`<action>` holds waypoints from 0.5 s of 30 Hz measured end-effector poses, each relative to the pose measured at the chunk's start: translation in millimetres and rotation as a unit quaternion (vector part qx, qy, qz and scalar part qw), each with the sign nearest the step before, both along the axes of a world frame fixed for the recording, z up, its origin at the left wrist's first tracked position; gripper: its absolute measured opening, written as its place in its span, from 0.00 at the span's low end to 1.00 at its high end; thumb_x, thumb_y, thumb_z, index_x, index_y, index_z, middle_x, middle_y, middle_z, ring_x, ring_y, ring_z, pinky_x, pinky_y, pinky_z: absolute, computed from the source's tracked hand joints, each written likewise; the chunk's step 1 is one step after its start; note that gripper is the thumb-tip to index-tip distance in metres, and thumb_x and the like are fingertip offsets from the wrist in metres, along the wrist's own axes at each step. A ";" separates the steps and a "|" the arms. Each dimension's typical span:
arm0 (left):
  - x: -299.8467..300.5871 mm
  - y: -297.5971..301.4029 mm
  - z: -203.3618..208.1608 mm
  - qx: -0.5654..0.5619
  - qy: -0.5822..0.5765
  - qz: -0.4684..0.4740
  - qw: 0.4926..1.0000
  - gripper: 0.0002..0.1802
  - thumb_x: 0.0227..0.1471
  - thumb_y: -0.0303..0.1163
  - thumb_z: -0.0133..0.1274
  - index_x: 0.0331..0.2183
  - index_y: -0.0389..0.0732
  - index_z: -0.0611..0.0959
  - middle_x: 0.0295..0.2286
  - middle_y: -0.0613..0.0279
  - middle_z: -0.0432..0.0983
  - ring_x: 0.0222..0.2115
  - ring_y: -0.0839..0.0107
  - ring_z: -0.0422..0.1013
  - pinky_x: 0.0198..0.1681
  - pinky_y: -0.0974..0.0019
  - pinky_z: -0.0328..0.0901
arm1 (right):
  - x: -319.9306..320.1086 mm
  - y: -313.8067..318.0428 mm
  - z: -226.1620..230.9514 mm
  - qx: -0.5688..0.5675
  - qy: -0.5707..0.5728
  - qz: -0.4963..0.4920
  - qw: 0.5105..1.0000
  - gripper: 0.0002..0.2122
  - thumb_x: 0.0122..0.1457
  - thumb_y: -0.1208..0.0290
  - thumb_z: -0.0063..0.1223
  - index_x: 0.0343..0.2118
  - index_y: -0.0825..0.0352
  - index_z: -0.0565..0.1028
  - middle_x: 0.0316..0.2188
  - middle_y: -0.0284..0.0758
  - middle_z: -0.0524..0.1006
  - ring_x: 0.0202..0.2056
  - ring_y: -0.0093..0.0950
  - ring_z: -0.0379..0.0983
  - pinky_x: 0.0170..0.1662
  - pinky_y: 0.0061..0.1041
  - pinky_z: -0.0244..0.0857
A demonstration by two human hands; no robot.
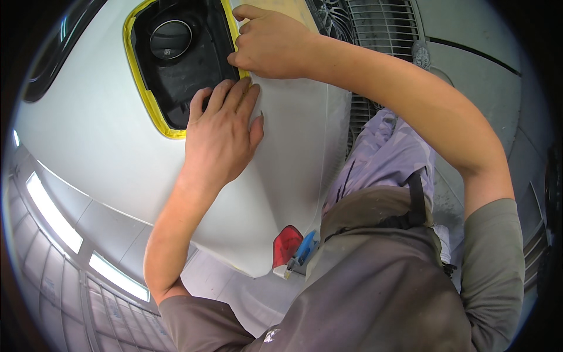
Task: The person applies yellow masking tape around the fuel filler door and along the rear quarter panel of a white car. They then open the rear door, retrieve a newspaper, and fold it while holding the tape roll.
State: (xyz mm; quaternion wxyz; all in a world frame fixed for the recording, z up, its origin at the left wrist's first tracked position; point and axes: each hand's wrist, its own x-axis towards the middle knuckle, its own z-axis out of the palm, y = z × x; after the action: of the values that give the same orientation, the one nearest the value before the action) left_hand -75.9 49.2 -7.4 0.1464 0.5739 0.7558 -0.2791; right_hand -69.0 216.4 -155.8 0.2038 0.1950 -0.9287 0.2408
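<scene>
Yellow masking tape (142, 92) runs round the edge of a black fuel filler recess (193, 88) in a white car body panel (287, 135). Inside the recess is a round black fuel cap (170, 40). My left hand (223, 129) lies with its fingers stretched out over the recess's lower right edge, the fingertips reaching the tape. Above it, my right hand (272, 46) is closed, its fingers curled at the tape on the right side. Its fingertips and thumb touch the tape, and the other fingers are partly hidden.
Low beside my body are a red car lamp (287, 243) and a blue tool (305, 247). Metal floor grating (381, 26) stretches along the upper right. A dark window (58, 47) edges the car at upper left. Bright light strips (120, 276) line the wall at lower left.
</scene>
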 end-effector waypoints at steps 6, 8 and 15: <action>8.1 -1.1 -13.0 -0.002 0.026 -0.007 1.000 0.31 0.60 0.40 0.52 0.59 0.28 0.75 0.58 0.48 0.74 0.65 0.59 0.63 0.70 0.52 0.51 | -2.0 -5.9 -3.3 0.025 0.010 -0.032 0.999 0.06 0.57 0.66 0.55 0.32 0.55 0.83 0.25 0.32 0.84 0.34 0.29 0.82 0.63 0.36 0.57; 12.8 -0.6 -14.9 -0.022 0.032 0.000 0.999 0.33 0.61 0.40 0.51 0.60 0.26 0.73 0.59 0.47 0.73 0.66 0.60 0.61 0.71 0.51 0.50 | -3.0 -3.9 -6.1 0.032 0.025 -0.028 0.999 0.06 0.58 0.66 0.55 0.34 0.55 0.83 0.25 0.32 0.84 0.34 0.29 0.82 0.63 0.36 0.57; 20.2 1.7 -15.5 -0.041 0.042 0.009 0.998 0.33 0.62 0.40 0.49 0.60 0.26 0.72 0.59 0.47 0.73 0.67 0.61 0.60 0.73 0.50 0.45 | -15.8 52.4 -19.4 0.032 0.169 0.021 0.985 0.09 0.60 0.63 0.50 0.33 0.58 0.81 0.21 0.30 0.81 0.31 0.31 0.79 0.59 0.41 0.59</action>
State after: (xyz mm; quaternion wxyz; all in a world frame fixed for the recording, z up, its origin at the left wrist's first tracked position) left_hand -55.7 50.8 -22.9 0.1404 0.5480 0.7545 -0.3327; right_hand -84.8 268.8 -175.2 0.3463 0.2592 -0.8836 0.1792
